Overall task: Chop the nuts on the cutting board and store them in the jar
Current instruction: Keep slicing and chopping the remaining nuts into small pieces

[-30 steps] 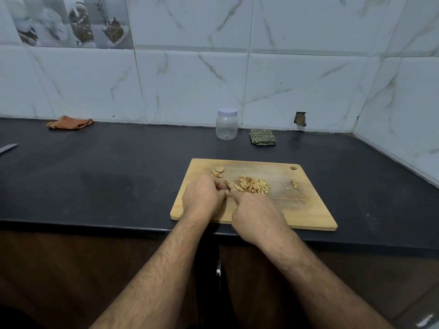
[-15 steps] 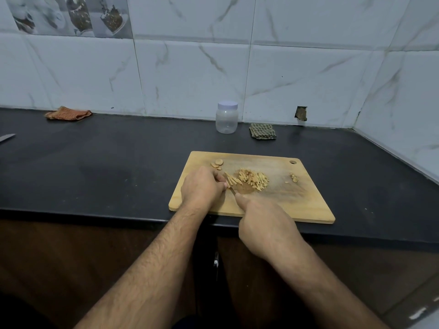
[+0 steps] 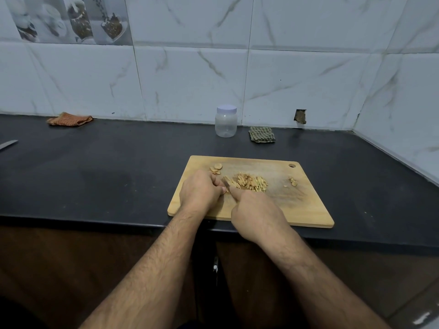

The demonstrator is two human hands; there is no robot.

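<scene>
Wooden cutting board (image 3: 297,210) lies at the counter's (image 3: 107,181) front edge, right of centre, its hanging hole at the far right corner. Both hands work near the board's left half. Left hand (image 3: 199,193) is curled knuckles-up, fingertips tucked down on a nut piece at the left end of the pile; the piece itself is mostly hidden. Right hand (image 3: 256,214) is closed round a knife handle, forefinger stretched forward along the blade's back; only a sliver of the knife (image 3: 226,184) shows between the hands. Sliced nuts (image 3: 249,184) sit heaped mid-board, just beyond the fingers. A few whole pieces (image 3: 215,169) lie near the far left corner, and small bits (image 3: 292,182) toward the right edge. Clear jar (image 3: 226,121), lid on, stands at the counter's back edge by the tiled wall, well apart from the board. Checked cloth (image 3: 262,134) just right of the jar; orange cloth (image 3: 69,119) at the back left. A second blade tip (image 3: 8,145) pokes in at the counter's left edge.
</scene>
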